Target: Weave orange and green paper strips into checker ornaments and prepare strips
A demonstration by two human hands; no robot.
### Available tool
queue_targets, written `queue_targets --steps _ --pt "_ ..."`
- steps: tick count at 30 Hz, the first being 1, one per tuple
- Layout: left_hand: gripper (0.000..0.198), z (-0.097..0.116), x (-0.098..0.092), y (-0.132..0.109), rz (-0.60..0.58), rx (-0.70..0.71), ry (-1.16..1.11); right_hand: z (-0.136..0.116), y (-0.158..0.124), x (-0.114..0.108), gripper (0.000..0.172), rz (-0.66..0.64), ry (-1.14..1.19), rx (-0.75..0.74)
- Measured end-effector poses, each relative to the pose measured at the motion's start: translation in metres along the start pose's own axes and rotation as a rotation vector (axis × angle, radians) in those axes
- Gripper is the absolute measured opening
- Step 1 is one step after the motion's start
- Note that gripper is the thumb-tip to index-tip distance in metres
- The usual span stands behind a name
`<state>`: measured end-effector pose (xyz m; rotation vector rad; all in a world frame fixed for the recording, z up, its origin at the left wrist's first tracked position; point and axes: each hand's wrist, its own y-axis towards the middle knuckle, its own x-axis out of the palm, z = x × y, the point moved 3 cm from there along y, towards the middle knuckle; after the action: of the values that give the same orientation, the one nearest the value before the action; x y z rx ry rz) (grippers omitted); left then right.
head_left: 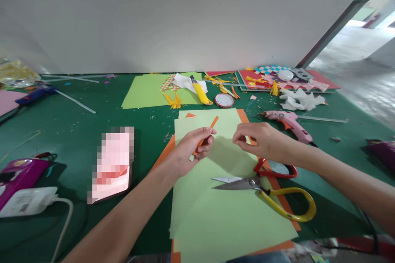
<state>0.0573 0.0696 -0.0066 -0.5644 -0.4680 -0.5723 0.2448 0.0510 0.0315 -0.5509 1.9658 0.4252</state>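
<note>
My left hand (194, 148) is closed on a thin orange paper strip (212, 125) that sticks up and to the right from my fingers. My right hand (259, 137) hovers just to its right with the fingers curled in a pinch; a small piece of pale green paper shows at the fingertips. Both hands are above a stack of light green paper sheets (216, 209) lying on orange paper (166, 152). Scissors with yellow handles (265, 191) lie open on the green sheet below my right hand, beside red-handled scissors (274, 168).
On the green table (77, 131) lie a pink glue gun (290, 123), a yellow utility knife (200, 92), a round tape measure (224, 100), a phone (112, 164), a purple device (18, 174) with a white charger (27, 201), and woven paper crafts (271, 76).
</note>
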Motion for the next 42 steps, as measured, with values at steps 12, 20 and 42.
queue_targets --steps 12,20,42 --pt "0.020 -0.007 0.000 0.001 0.003 -0.011 0.033 -0.016 -0.011 0.029 0.024 -0.074 -0.629 -0.512" --pt "0.019 -0.014 0.009 -0.001 0.005 -0.079 0.071 -0.004 -0.009 0.028 0.020 -0.154 -0.585 -0.555" --pt "0.021 -0.015 0.008 -0.001 0.003 -0.064 0.154 0.005 -0.004 0.018 0.021 -0.179 -0.242 -0.265"
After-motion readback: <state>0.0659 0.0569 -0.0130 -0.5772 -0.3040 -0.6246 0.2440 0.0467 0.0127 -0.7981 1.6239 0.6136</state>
